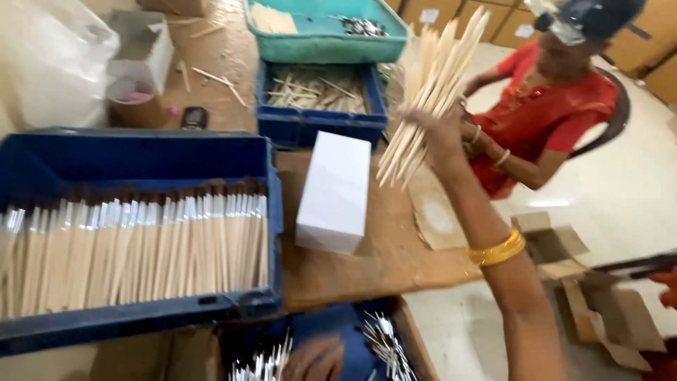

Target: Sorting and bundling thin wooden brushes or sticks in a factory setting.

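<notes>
Wooden sticks (430,92) bundled in right hand (441,137), fingers wrapped round lower third; long axis near upright, tips fanning up-right, above table edge; white box (334,190) and blue crate of handles (134,240) to left; seated person in red (543,116) just behind; left hand (314,358) low among metal ferrules (384,346), finger state unclear.
</notes>
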